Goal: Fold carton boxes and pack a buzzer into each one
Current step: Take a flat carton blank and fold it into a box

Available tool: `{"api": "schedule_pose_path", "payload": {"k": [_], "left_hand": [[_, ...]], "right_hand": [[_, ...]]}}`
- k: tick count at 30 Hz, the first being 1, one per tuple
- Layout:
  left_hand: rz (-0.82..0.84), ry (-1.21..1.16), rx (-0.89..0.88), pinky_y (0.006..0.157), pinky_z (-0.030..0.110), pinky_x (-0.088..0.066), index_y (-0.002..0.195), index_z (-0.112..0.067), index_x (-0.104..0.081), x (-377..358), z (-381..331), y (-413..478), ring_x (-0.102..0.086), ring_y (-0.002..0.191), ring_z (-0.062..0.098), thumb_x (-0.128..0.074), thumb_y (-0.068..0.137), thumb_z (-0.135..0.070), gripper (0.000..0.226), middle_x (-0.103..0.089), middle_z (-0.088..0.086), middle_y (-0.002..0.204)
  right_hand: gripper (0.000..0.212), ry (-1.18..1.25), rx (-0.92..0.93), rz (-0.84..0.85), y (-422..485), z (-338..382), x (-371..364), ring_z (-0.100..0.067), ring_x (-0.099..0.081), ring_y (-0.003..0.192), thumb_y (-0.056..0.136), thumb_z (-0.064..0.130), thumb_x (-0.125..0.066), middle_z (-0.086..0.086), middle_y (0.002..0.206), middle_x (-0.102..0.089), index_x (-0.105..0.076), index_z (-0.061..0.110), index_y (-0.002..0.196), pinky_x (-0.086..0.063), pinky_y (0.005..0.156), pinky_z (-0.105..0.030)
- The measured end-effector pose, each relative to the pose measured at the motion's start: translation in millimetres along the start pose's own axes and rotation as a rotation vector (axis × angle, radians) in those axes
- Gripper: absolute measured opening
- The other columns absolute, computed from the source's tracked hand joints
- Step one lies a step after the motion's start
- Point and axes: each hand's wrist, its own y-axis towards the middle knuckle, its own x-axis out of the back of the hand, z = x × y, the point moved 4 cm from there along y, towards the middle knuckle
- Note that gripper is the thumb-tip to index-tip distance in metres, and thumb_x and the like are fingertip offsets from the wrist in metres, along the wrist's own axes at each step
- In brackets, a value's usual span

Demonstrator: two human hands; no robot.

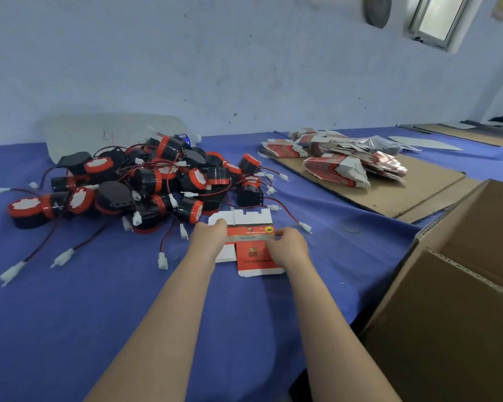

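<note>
Two hands: left hand point(209, 239) and right hand point(289, 249), fingers curled, pinch the carton point(251, 255) by its sides.
Carton: unfolded, down at the cloth point(99, 300), just before the buzzers point(145, 181).
Blanks point(334, 169): stacked far right.

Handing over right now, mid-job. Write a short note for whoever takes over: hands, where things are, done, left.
Left hand and right hand both grip one carton, flat and unfolded, at the blue table.
Buzzers lie piled ahead on the left; flat carton stacks sit far right on a cardboard sheet.
Done: no packed box in view.
Left: fold this carton, put a buzzer in, repeat.
</note>
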Motion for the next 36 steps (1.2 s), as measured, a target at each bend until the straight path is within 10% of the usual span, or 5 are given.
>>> {"api": "schedule_pose_path", "payload": {"k": [8,11,15,24,36], "left_hand": [[-0.119,-0.235,-0.3,0.084,0.047,-0.049,0.098,-0.003,-0.055,14.9,-35.1,-20.6,-0.055,0.103,0.036,-0.044,0.095,-0.042,0.041,-0.052,0.025,0.115],[-0.167,-0.369,-0.391,0.099,0.044,-0.046,0.111,-0.011,-0.05,32.0,-51.7,-31.9,-0.056,0.113,0.023,-0.043,0.095,-0.053,0.046,-0.054,0.012,0.124],[-0.303,-0.513,-0.515,0.067,0.003,-0.045,0.1,-0.028,-0.039,82.0,-62.0,-41.7,-0.057,0.082,-0.019,-0.052,0.094,-0.044,0.022,-0.053,-0.011,0.105],[-0.431,-0.449,-0.541,0.076,0.021,-0.046,0.099,-0.033,-0.048,201.5,-12.0,-42.2,-0.056,0.099,0.01,-0.044,0.098,-0.027,0.007,-0.057,-0.011,0.103],[-0.376,-0.069,-0.56,0.087,0.003,-0.036,0.134,-0.035,-0.042,222.7,36.5,-31.5,-0.046,0.117,-0.009,-0.055,0.091,-0.047,0.046,-0.05,-0.019,0.132]], "right_hand": [[0.04,0.299,0.314,-0.402,-31.9,37.1,20.5,-0.025,-0.052,0.112,0.088,0.008,-0.053,-0.003,0.118,-0.059,-0.04,0.017,0.125,-0.044,0.086,-0.038],[0.066,0.446,0.536,-0.314,-48.1,67.5,8.4,-0.016,-0.053,0.118,0.092,0.016,-0.054,0.005,0.134,-0.054,-0.021,0.027,0.148,-0.044,0.088,-0.03],[0.044,0.654,0.657,-0.155,-66.1,107.2,-25.2,0.001,-0.053,0.115,0.097,0.032,-0.05,0.017,0.126,-0.055,-0.035,0.037,0.138,-0.041,0.094,-0.013],[0.019,0.929,0.648,0.219,-107.7,186.0,-122.8,0.002,-0.057,0.075,0.097,0.038,-0.048,0.013,0.079,-0.064,-0.058,0.021,0.097,-0.046,0.07,-0.016],[0.046,0.704,0.751,0.482,-109.1,182.9,-167.1,-0.011,-0.061,0.106,0.094,-0.004,-0.044,0.003,0.116,-0.065,-0.053,0.03,0.123,-0.051,0.089,-0.027]]}}
